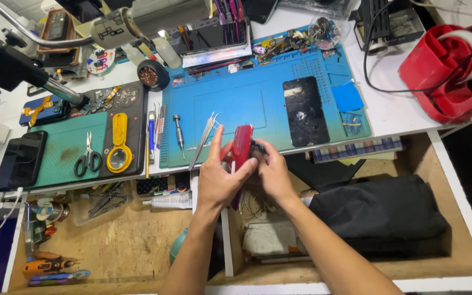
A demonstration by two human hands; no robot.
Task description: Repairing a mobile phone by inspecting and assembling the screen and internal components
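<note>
Red phone (242, 146) stands edge-on near the centre of the frame, just below the front edge of the blue work mat (230, 104). Left hand (219, 177) clamps it from the left, thumb and fingers closed on its sides, index finger raised. Right hand (271, 172) grips its right side, fingers curled against it. Tweezers (203, 139) and a screwdriver (179, 130) lie on the mat to the left; a black phone (305, 111) lies to the right.

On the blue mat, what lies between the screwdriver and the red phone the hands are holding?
In the head view, metal tweezers lie between the screwdriver and the red phone, angled on the blue mat, just beside the left hand.
</note>
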